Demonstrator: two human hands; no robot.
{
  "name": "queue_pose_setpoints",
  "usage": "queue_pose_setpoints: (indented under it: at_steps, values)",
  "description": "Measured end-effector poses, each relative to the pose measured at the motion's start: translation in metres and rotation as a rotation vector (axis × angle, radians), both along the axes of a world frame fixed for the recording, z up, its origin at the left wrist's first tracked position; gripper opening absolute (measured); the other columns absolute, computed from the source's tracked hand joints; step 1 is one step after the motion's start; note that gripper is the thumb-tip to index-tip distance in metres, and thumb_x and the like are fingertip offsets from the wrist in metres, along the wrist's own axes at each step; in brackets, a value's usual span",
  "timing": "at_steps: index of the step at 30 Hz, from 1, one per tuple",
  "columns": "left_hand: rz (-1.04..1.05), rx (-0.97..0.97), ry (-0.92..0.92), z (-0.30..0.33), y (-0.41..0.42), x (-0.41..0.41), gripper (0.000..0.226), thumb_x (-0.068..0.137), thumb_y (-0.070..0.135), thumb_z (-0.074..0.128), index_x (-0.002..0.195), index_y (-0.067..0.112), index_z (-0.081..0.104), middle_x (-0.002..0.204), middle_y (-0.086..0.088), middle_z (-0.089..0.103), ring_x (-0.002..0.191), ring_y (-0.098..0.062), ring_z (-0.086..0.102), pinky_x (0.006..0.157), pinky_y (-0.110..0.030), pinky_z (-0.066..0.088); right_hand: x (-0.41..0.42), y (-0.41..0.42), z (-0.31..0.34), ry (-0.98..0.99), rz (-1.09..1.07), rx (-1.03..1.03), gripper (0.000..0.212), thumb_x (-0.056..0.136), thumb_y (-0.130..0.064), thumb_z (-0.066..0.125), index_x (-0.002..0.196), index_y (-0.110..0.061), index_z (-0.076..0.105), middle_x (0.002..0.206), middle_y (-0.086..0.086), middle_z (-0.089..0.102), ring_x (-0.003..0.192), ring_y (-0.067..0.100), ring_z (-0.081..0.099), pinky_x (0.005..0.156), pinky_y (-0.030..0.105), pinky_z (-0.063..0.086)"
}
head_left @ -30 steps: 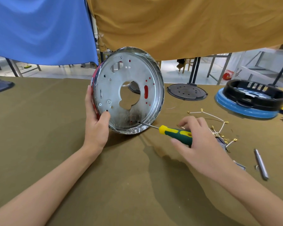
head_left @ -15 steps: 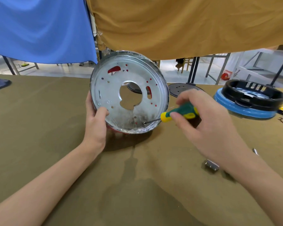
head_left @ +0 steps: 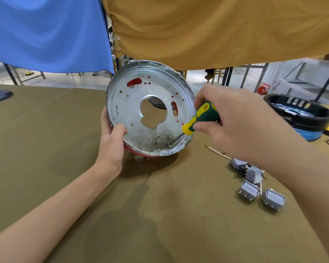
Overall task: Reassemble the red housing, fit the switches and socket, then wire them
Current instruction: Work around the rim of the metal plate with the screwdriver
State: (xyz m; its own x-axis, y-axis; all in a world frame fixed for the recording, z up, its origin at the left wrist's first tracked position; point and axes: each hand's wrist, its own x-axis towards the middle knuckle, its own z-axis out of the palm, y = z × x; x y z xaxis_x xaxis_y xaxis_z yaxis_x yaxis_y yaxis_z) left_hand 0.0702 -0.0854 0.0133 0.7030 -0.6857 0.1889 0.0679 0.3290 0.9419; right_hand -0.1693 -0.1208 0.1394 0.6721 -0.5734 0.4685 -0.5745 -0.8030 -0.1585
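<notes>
Head view: the housing (head_left: pixel 150 109) stands tilted on its edge on the surface (head_left: pixel 160 215), its metal plate facing the person, red shell behind. The left hand (head_left: pixel 110 141) grips its lower-left rim. The right hand (head_left: pixel 234 120) is closed around the screwdriver (head_left: pixel 201 118), whose shaft slants down and left from the hand to a screw (head_left: pixel 169 144) near the plate's lower rim. The switches (head_left: pixel 254 183) lie loose to the right, nearer the right hand.

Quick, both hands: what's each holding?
Left hand: closed on the housing's metal plate rim.
Right hand: closed on the screwdriver.
</notes>
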Motion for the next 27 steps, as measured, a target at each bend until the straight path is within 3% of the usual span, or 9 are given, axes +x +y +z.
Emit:
queue_pose_setpoints:
  at_steps: [4,6,8,10,12,15,19,24,27]
  values:
    - [-0.003,-0.008,-0.02,-0.001,-0.001,0.0,0.067,0.076,0.013,0.045,0.139,0.036,0.045,0.119,0.011,0.065,0.103,-0.015,0.061,0.092,-0.041,0.051,0.004,0.003,-0.007,0.041,-0.19,-0.16,0.046,0.094,-0.057,0.05,0.085,-0.012,0.05,0.058,0.0,0.049,0.053,0.021,0.051,0.051,0.033,0.043]
    - [0.0,-0.011,-0.025,-0.001,0.0,0.0,0.067,0.076,0.014,0.045,0.138,0.039,0.045,0.115,0.015,0.066,0.102,-0.013,0.061,0.087,-0.036,0.053,0.001,0.003,-0.007,0.004,-0.18,-0.131,0.049,0.093,-0.062,0.045,0.089,-0.013,0.05,0.066,0.001,0.052,0.056,0.021,0.052,0.055,0.037,0.047]
    - [0.01,-0.012,-0.01,-0.002,0.0,0.001,0.068,0.074,0.014,0.045,0.137,0.039,0.046,0.116,0.013,0.065,0.105,-0.016,0.061,0.089,-0.039,0.054,-0.004,0.002,-0.004,-0.001,-0.081,-0.041,0.038,0.094,-0.054,0.049,0.103,-0.017,0.049,0.092,-0.001,0.051,0.063,0.016,0.052,0.063,0.034,0.048]
    - [0.006,-0.015,0.035,-0.003,0.001,0.001,0.068,0.073,0.013,0.045,0.136,0.037,0.047,0.121,0.007,0.064,0.114,-0.025,0.06,0.094,-0.046,0.054,-0.008,0.003,0.003,0.04,0.059,0.046,0.023,0.095,-0.036,0.058,0.11,-0.023,0.047,0.102,-0.005,0.045,0.07,0.009,0.051,0.067,0.024,0.043]
    - [-0.002,-0.007,0.083,-0.004,0.001,0.002,0.068,0.072,0.014,0.045,0.135,0.037,0.047,0.119,0.006,0.065,0.111,-0.026,0.062,0.083,-0.043,0.059,-0.009,0.006,0.007,0.107,0.129,0.053,0.022,0.091,-0.027,0.065,0.108,-0.024,0.051,0.098,-0.009,0.051,0.078,0.007,0.05,0.07,0.022,0.04]
    - [-0.012,0.007,0.11,-0.004,0.0,0.003,0.067,0.071,0.013,0.044,0.133,0.038,0.048,0.109,0.01,0.067,0.097,-0.019,0.065,0.065,-0.032,0.057,-0.004,0.011,0.007,0.123,0.041,-0.076,0.022,0.09,-0.037,0.065,0.101,-0.02,0.057,0.084,-0.003,0.058,0.074,0.017,0.054,0.068,0.035,0.044]
    - [-0.011,0.015,0.073,-0.004,-0.001,0.002,0.066,0.071,0.013,0.044,0.133,0.037,0.049,0.116,0.006,0.065,0.105,-0.024,0.061,0.093,-0.054,0.054,0.003,0.013,0.0,0.121,-0.152,-0.225,0.042,0.098,-0.051,0.042,0.09,-0.013,0.058,0.059,0.002,0.05,0.058,0.024,0.054,0.061,0.037,0.049]
    - [-0.005,0.011,0.111,-0.006,0.0,0.004,0.063,0.072,0.011,0.042,0.127,0.039,0.052,0.111,0.006,0.066,0.101,-0.024,0.062,0.083,-0.047,0.056,-0.005,0.015,0.007,0.08,0.057,0.104,0.022,0.092,-0.046,0.057,0.103,-0.029,0.048,0.092,-0.011,0.046,0.07,0.012,0.053,0.065,0.031,0.043]
    - [-0.014,0.019,0.123,-0.006,0.0,0.005,0.061,0.071,0.011,0.043,0.124,0.041,0.053,0.107,0.008,0.066,0.097,-0.023,0.063,0.077,-0.044,0.057,-0.005,0.016,0.01,0.2,0.046,0.062,0.021,0.092,-0.035,0.063,0.106,-0.03,0.049,0.095,-0.011,0.048,0.078,0.011,0.049,0.07,0.031,0.038]
